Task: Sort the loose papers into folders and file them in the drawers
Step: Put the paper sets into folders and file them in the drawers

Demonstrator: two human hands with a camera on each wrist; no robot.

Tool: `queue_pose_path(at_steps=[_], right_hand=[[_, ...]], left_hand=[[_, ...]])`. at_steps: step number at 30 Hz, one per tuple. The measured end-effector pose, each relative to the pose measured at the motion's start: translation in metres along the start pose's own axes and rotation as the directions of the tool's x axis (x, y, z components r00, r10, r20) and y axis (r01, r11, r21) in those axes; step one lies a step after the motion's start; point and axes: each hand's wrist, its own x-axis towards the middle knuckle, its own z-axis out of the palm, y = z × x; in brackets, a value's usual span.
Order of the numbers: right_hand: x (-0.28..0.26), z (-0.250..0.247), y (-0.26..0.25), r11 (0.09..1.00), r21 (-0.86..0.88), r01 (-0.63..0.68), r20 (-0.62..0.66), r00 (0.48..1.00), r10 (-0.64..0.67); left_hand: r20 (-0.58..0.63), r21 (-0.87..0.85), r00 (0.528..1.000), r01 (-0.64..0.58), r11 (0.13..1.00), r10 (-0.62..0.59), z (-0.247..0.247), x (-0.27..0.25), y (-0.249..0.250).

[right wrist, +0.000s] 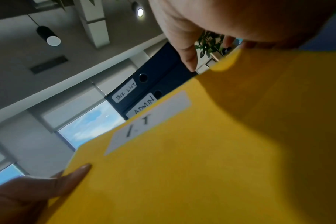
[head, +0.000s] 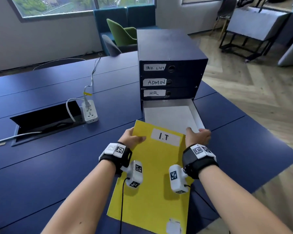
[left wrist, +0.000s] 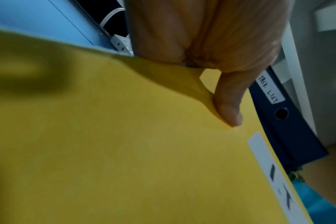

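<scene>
Both hands are pinching the far corners of the yellow folder [head: 152, 174], left hand [head: 133, 137] and right hand [head: 199, 136] equally near, its long axis pointing straight ahead at the open bottom drawer [head: 197, 115] by the table's [head: 41, 174] right edge.

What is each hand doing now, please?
Left hand: holds the yellow folder, thumb on top.
Right hand: holds the folder's right edge.
</scene>
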Motion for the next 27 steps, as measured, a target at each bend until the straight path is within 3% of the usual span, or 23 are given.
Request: queue_pose_path(at_steps=[2,4,7,11,14,17,20,22,27], right_hand=[[0.005,-0.011,-0.009,0.999,-0.042,0.018,0.038,0.999,-0.016],[0.012,-0.020,-0.012,1.000,-0.019,-0.009,0.188,0.982,0.013],[0.021,-0.030,-0.012,0.993,-0.103,0.058,0.416,0.909,-0.010],[0.029,-0.051,-0.007,0.977,-0.174,0.120,0.504,0.864,-0.016],[0.037,-0.064,0.005,0.967,-0.230,0.109,0.545,0.838,0.035],[0.051,-0.064,0.015,0.968,-0.224,0.112,0.514,0.858,0.019],[0.062,-0.060,0.010,0.964,-0.251,0.089,0.439,0.898,0.031],[0.067,-0.058,-0.002,0.963,-0.252,0.096,0.410,0.912,0.016],[0.092,-0.040,-0.021,0.905,-0.397,0.151,0.414,0.910,0.030]], left_hand=[[-0.037,-0.046,0.999,-0.008,0.999,0.007,-0.004,0.006,0.015],[-0.108,-0.090,0.994,-0.022,0.996,0.013,-0.006,0.016,0.031],[-0.245,-0.158,0.969,-0.026,0.987,-0.014,-0.005,0.038,0.048],[-0.305,-0.179,0.951,0.002,0.984,-0.057,0.002,0.069,0.062],[-0.355,-0.183,0.932,0.011,0.983,-0.076,0.011,0.088,0.061],[-0.371,-0.097,0.922,0.079,0.992,-0.109,0.024,0.097,0.052],[-0.272,0.161,0.944,0.237,0.958,-0.187,0.037,0.097,0.044],[-0.187,0.297,0.956,0.272,0.915,-0.224,0.043,0.090,0.042],[-0.150,0.427,0.939,0.344,0.836,-0.309,0.042,0.078,0.026]])
